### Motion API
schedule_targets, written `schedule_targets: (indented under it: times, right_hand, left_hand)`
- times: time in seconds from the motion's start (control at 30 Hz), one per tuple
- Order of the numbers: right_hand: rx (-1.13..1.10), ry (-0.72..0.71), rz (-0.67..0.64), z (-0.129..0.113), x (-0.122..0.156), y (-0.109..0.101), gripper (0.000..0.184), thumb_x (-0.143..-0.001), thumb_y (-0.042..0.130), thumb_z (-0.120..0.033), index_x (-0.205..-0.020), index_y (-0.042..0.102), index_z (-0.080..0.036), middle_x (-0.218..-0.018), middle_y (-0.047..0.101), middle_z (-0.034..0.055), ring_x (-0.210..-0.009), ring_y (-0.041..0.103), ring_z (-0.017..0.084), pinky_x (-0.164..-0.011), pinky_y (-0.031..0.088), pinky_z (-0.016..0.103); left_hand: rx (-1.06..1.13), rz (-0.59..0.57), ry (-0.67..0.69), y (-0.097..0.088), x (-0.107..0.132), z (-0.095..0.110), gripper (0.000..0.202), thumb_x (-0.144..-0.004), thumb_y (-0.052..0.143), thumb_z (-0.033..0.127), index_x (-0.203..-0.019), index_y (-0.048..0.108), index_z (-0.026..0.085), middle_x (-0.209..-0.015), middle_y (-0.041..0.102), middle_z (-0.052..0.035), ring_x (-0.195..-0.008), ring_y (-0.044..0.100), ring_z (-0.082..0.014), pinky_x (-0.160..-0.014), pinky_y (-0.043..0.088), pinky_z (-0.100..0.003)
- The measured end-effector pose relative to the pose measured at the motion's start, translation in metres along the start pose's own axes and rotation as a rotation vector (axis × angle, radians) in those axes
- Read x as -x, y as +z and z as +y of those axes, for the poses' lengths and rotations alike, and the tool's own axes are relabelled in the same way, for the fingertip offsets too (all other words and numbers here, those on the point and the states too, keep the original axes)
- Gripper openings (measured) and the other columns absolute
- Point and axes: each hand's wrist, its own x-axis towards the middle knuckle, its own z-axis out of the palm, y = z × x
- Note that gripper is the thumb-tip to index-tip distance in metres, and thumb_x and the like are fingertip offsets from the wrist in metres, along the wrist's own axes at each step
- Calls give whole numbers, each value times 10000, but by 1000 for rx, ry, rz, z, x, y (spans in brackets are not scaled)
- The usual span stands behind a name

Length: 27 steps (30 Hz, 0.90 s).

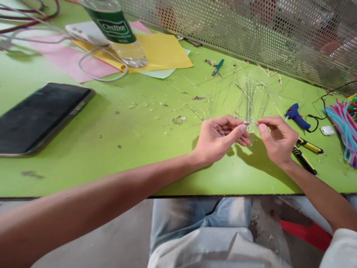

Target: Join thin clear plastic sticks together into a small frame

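The left hand (220, 137) and right hand (279, 139) meet above the right half of a green tabletop (134, 149), a little back from its near edge. Thumb and forefinger of each hand pinch together on a thin silvery loop (250, 125), whose material is too fine to tell, and the small gap between the two pinches shows the loop held up clear of the surface. The work in hand is this close, two-handed handling of the loop. Just beyond it, a loose tangle of fine translucent strands (252, 100) lies on the surface, with scattered scraps around it. Toward the right edge lie a blue glue gun (295, 117), yellow-and-black pliers (305, 154), a small white case (327, 130) and a bundle of pink and blue pipe cleaners (341, 126). A small green utility knife (217, 67) lies near the far edge, below a perforated metal screen (251, 37). Toward the far left corner are yellow paper (164, 52), pink paper (72, 61), a white cable (103, 70) and a water bottle (119, 33), with a dark smartphone (41, 119) nearer the left edge.
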Motion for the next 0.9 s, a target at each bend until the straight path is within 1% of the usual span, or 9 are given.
schedule_targets:
  times: [0.1, 0.2, 0.33, 0.43, 0.57, 0.63, 0.73, 0.9]
  right_hand:
    - [-102, 168, -98, 2, 0, -3, 95, -966, 755, -321, -929, 820, -263, -892, 808, 22, -797, 738, 177, -745, 621, 346]
    - [-243, 304, -196, 10, 1, -7, 135, -957, 789, -393, -918, 816, -267, -838, 793, 4, -754, 720, 161, -711, 599, 322]
    - [-361, 408, -244, 18, 1, -9, 187, -920, 835, -454, -911, 812, -268, -825, 780, -4, -755, 706, 153, -704, 585, 298]
    - [-456, 484, -273, 17, -3, -9, 253, -857, 883, -500, -860, 803, -260, -790, 762, -7, -732, 691, 152, -713, 595, 303]
    - [-600, 619, -362, 15, -9, -10, 308, -790, 934, -511, -825, 786, -244, -768, 750, -10, -683, 677, 142, -688, 602, 300]
    - [-639, 650, -405, 15, -10, -11, 313, -790, 938, -505, -826, 779, -237, -761, 747, -8, -671, 673, 140, -670, 599, 296]
    - [-641, 656, -445, 17, -11, -13, 335, -797, 930, -526, -820, 768, -233, -739, 735, -8, -662, 672, 147, -658, 604, 305]
    - [-646, 649, -445, 18, -10, -12, 330, -808, 929, -527, -845, 775, -237, -760, 738, -12, -679, 679, 136, -662, 599, 284]
  left_hand:
    - [-19, -22, -18, 0, 1, 0, 518, -764, 969, 575, -877, 740, 124, -770, 828, -97, -647, 820, -239, -629, 713, -320]
    - [-31, -42, -37, -1, 1, 0, 532, -765, 962, 594, -879, 737, 125, -774, 827, -102, -642, 817, -242, -626, 712, -329]
    - [-15, -65, -54, -3, 0, 0, 523, -768, 967, 581, -879, 742, 121, -768, 825, -101, -636, 813, -237, -620, 709, -322]
    - [24, -100, -63, -4, -1, -1, 465, -793, 968, 526, -867, 746, 125, -739, 816, -82, -610, 802, -217, -588, 694, -289]
    - [59, -143, -83, -7, -2, -1, 432, -801, 971, 492, -858, 750, 126, -723, 812, -71, -572, 782, -194, -554, 676, -264]
    - [62, -153, -84, -7, -2, -1, 435, -798, 973, 493, -856, 750, 124, -722, 812, -73, -567, 778, -192, -546, 671, -261]
    - [67, -158, -85, -8, -1, -1, 434, -795, 975, 493, -853, 751, 126, -720, 811, -73, -565, 777, -193, -545, 668, -260]
    - [72, -137, -79, -8, -1, -2, 430, -793, 975, 488, -860, 747, 130, -728, 812, -74, -583, 782, -197, -565, 674, -272]
